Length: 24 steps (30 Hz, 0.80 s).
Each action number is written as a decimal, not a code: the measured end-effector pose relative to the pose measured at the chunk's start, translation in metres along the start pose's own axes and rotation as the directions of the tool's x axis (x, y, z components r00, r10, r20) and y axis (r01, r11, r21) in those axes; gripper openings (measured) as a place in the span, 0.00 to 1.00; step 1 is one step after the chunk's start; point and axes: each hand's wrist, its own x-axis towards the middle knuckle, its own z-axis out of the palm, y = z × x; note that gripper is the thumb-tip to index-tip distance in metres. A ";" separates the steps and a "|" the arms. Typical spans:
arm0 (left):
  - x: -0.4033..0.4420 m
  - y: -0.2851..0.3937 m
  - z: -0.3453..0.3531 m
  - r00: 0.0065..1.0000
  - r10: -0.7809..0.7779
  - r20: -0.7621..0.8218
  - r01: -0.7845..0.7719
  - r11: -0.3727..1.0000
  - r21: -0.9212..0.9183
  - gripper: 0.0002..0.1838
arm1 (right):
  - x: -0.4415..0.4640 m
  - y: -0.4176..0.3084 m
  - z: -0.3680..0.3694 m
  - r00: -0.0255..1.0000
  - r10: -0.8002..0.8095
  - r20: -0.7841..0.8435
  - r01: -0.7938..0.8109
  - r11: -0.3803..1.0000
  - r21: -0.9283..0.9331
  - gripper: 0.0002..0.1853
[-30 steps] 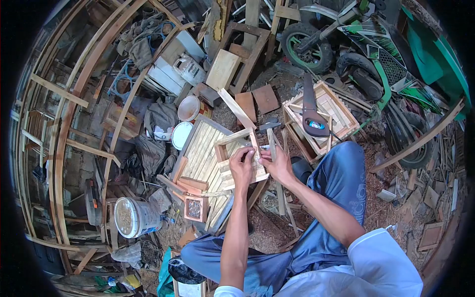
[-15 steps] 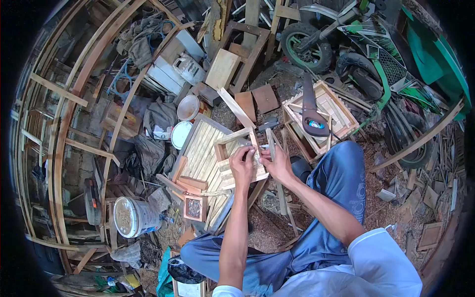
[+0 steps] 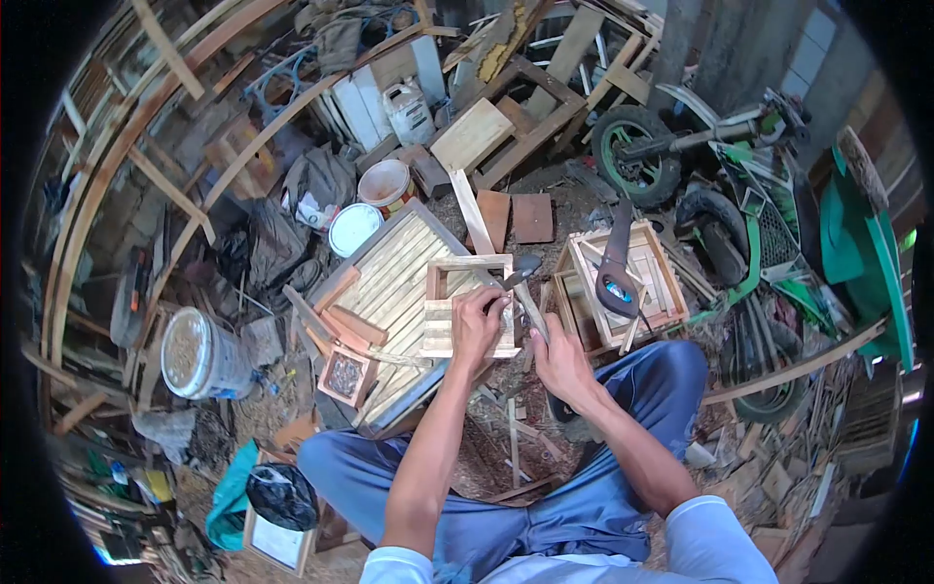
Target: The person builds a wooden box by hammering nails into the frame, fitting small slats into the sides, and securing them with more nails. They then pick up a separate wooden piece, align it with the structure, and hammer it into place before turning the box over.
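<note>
A small wooden box frame [image 3: 440,329], partly covered with slats, lies in front of me on a slatted wooden panel [image 3: 399,275]. My left hand [image 3: 477,326] is closed in a pinch at the box's right side; whatever the fingertips hold is too small to make out. My right hand [image 3: 561,362] is wrapped round the wooden handle of a hammer [image 3: 532,310]. The hammer's dark head is up by the far right corner of the box, close to the left fingertips. A narrow wooden strip [image 3: 470,212] extends beyond the box.
A small open box of metal bits [image 3: 345,375] sits on the panel's near left corner, beside loose wood pieces [image 3: 352,326]. To the right, a handsaw [image 3: 615,277] rests on a wooden crate [image 3: 671,292]. Buckets [image 3: 199,355], scrap wood and a green motorbike [image 3: 749,234] surround me.
My right hand has gone from fingering the box's edge to gripping the hammer, whose head is now near the left fingertips. My left hand still pinches at the box. The view has shifted.
</note>
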 end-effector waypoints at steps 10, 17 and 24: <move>-0.004 0.000 -0.001 0.999 -0.037 -0.011 0.037 0.999 -0.004 0.08 | 0.003 0.002 0.010 0.998 -0.013 0.057 0.022 0.986 -0.165 0.12; -0.005 0.004 -0.003 0.998 -0.061 0.002 0.061 0.997 -0.049 0.07 | 0.004 0.002 0.012 0.999 0.014 0.035 -0.007 0.980 -0.197 0.11; -0.007 0.002 0.000 0.999 -0.034 -0.023 0.033 0.999 -0.024 0.06 | -0.001 0.003 0.011 0.998 0.054 0.041 -0.044 0.976 -0.215 0.11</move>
